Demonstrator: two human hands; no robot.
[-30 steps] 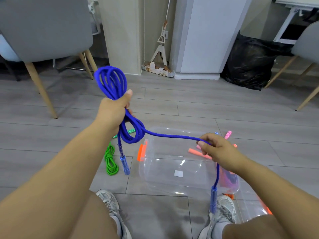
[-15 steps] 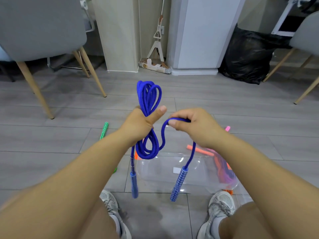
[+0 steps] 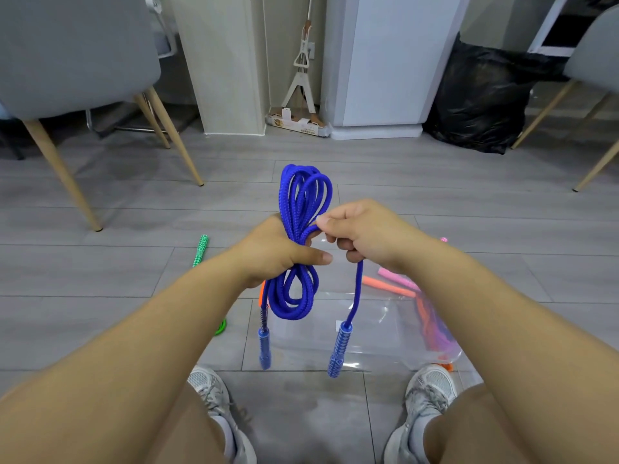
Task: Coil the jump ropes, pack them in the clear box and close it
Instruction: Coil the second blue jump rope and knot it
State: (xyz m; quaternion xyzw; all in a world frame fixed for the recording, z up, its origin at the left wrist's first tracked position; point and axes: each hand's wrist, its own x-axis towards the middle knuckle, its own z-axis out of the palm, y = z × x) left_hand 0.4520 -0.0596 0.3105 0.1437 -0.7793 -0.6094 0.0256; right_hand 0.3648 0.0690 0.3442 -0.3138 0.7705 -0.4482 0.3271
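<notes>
A blue jump rope [image 3: 296,202] is gathered into several loops, and my left hand [image 3: 274,252] grips the bundle at its middle. My right hand [image 3: 361,234] pinches the rope's free end beside the coil. Both blue handles hang down, one [image 3: 264,349] under the coil and one [image 3: 338,351] below my right hand. The clear box [image 3: 375,329] lies on the floor beneath, with orange and pink ropes [image 3: 432,319] inside at its right. A green jump rope [image 3: 201,251] lies on the floor to the left, partly hidden by my left arm.
Grey chairs with wooden legs stand at the far left [image 3: 77,55] and far right [image 3: 593,48]. A black rubbish bag [image 3: 479,95], a white cabinet [image 3: 392,61] and a mop [image 3: 301,78] line the back. My shoes [image 3: 214,393] rest on the grey floor near the box.
My right hand has carried the free end up to the coil and now sits against my left hand. The coil has shifted to the centre, over the box.
</notes>
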